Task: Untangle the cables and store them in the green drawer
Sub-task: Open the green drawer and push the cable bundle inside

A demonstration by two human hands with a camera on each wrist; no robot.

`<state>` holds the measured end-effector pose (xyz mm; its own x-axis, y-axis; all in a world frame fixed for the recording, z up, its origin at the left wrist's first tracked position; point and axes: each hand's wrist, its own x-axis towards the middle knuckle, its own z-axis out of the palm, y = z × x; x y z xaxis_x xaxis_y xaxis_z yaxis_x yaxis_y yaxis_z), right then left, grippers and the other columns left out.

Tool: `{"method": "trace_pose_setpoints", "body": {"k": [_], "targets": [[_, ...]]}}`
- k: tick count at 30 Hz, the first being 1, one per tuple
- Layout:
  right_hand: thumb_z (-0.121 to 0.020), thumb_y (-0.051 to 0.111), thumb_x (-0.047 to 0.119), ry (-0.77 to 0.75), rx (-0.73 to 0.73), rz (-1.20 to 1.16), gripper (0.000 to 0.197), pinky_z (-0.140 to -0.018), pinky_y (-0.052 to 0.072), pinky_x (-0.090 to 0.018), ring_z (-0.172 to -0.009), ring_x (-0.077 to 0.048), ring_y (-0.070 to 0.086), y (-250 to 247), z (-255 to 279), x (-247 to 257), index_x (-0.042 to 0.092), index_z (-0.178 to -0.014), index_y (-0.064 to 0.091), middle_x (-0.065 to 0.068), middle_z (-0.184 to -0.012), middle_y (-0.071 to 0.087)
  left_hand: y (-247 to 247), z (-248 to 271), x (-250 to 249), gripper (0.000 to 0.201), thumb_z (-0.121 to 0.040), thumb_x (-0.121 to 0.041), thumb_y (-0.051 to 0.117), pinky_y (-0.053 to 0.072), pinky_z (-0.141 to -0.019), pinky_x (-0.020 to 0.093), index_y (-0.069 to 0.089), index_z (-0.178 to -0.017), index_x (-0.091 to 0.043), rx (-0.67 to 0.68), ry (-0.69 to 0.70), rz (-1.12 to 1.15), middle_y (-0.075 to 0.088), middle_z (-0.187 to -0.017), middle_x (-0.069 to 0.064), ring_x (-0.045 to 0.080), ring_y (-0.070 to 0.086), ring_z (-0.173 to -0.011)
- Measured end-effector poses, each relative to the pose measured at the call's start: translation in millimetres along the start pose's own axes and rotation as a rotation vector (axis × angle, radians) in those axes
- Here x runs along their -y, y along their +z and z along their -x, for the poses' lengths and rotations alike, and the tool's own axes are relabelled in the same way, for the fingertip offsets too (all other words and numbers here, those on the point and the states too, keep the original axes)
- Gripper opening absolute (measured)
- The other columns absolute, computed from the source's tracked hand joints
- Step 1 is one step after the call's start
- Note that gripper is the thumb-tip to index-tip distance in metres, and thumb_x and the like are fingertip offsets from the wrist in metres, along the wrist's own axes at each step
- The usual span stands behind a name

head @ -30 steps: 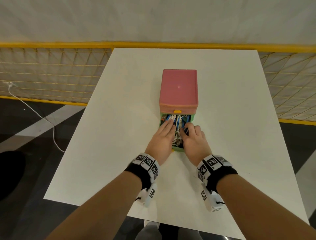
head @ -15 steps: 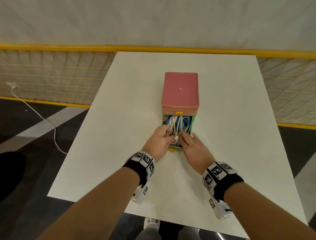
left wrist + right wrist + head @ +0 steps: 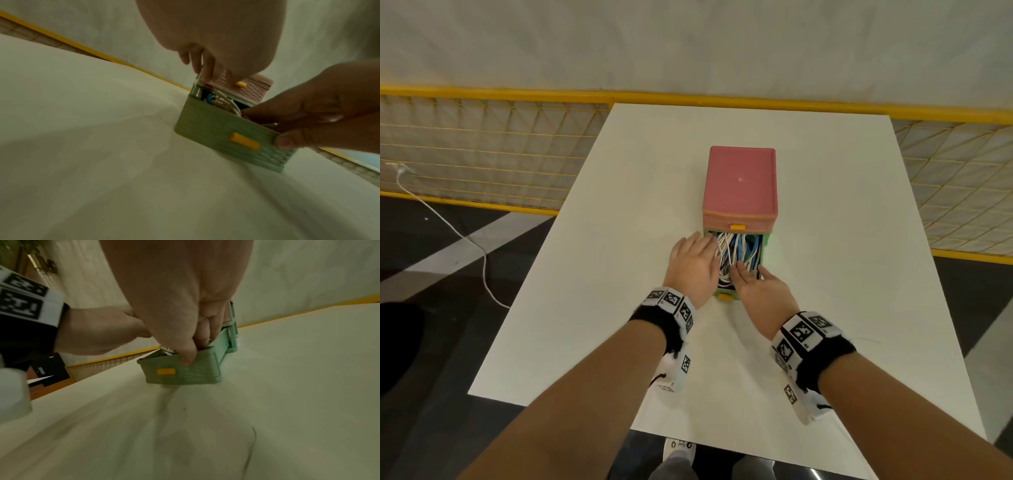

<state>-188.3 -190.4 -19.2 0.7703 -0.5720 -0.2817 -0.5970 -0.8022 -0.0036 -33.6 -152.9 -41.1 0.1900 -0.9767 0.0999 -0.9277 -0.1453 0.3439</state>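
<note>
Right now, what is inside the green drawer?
The drawer holds white and blue cables, loosely bundled. The fingers of the right hand cover its front part, so what lies beneath them is hidden.

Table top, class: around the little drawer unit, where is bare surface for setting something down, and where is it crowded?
The white table is bare left of the drawer unit up to the left edge, right of it to the right edge, and behind it toward the yellow rail. Crowded: the open green drawer, packed with cables, with the left hand and right hand at it.
</note>
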Motion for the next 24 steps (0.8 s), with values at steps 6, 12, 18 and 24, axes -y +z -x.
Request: {"method": "trace_pose_setpoints", "body": {"k": [6,12,18,24], "targets": [[-0.093,0.035,0.005,0.041,-0.004,-0.032,0.059,-0.119,0.01,-0.035,-0.137,-0.019,0.037,-6.6,-8.8,-8.7,0.004,-0.148,0.015,-0.016,-0.157,0.016,8.6,-5.3,-16.8,0.053,-0.105,-0.029,0.017,-0.021,-0.109,0.059,0.01,-0.155,-0.011,0.244,-0.053,-0.466,0.011,-0.164,0.004,0.027,0.003,-0.151],[-0.093,0.044,0.008,0.072,-0.09,-0.137,0.032,-0.08,0.045,-0.028,-0.101,-0.022,0.057,-3.6,-1.8,-15.3,0.014,-0.122,0.058,-0.003,-0.128,0.043,5.5,-3.9,-9.9,0.042,-0.096,-0.019,0.046,-0.014,-0.113,0.06,0.052,-0.137,-0.011,0.138,0.017,-0.394,0.058,-0.139,0.004,0.027,0.046,-0.132],[-0.092,0.037,0.001,0.047,-0.135,-0.189,0.044,-0.097,0.04,-0.026,-0.114,-0.022,0.054,-6.4,-7.8,-17.8,0.015,-0.132,0.05,-0.003,-0.132,0.047,-11.1,-26.3,-18.8,0.052,-0.093,-0.01,0.039,-0.024,-0.102,0.065,0.038,-0.145,-0.011,0.259,0.021,-0.477,0.048,-0.146,0.0,0.021,0.031,-0.142],[-0.082,0.041,-0.007,0.075,-0.18,-0.249,0.052,-0.11,0.033,-0.032,-0.118,-0.026,0.055,-0.3,-6.7,-13.6,0.01,-0.129,0.053,-0.007,-0.131,0.054,-11.2,-14.8,3.5,0.049,-0.094,-0.012,0.046,-0.016,-0.112,0.061,0.046,-0.141,-0.027,0.158,0.044,-0.333,0.062,-0.132,-0.007,0.018,0.046,-0.132]]}}
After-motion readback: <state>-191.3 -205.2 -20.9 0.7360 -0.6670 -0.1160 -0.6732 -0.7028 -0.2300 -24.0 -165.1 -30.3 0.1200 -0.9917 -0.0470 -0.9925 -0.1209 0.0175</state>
